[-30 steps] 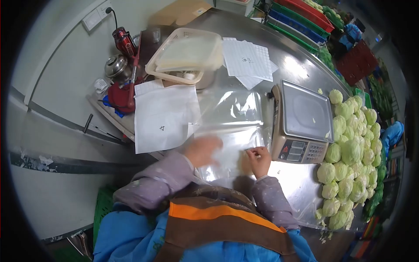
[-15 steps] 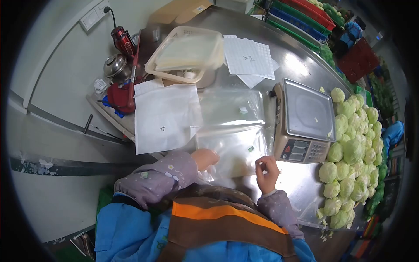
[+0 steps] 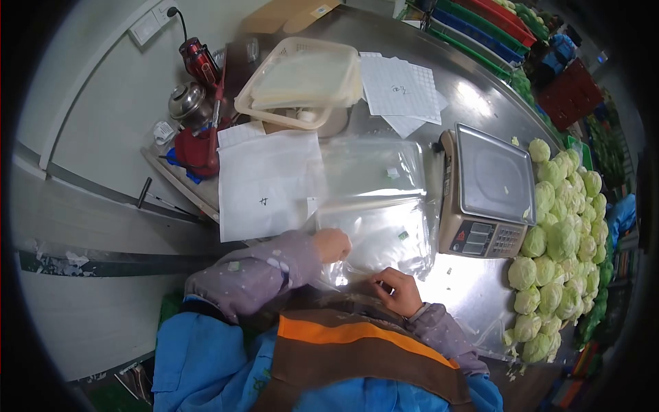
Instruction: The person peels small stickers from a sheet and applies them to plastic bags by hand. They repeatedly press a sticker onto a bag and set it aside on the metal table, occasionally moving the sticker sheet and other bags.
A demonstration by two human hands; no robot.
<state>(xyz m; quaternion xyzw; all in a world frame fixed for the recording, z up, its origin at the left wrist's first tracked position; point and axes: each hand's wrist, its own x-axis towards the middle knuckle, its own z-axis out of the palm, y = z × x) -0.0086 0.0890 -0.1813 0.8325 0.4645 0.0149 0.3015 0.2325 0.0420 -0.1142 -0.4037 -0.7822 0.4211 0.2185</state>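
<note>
Clear plastic bags (image 3: 374,168) lie flat on the steel table in front of me, with small green-marked labels on them. My left hand (image 3: 331,246) is closed at the left edge of the nearest plastic bag (image 3: 384,237), its fingertips partly hidden. At that bag's front edge my right hand (image 3: 399,292) has its thumb and fingers pinched together on the film. Crinkled plastic shows between the two hands. Right of the bags stands a weighing scale (image 3: 486,192) with a few leaf scraps on its pan.
A large pile of cabbages (image 3: 559,240) covers the table's right side. White paper sheets (image 3: 268,182) lie at the left, more papers (image 3: 398,89) farther back. A cream basket (image 3: 244,103) holds flat plastic sheets. Stacked crates (image 3: 473,38) stand behind. A metal pot (image 3: 187,103) is far left.
My right hand has moved left and toward me, from the bag's right side to its front edge. My left hand stays at the left edge. The view has shifted slightly.
</note>
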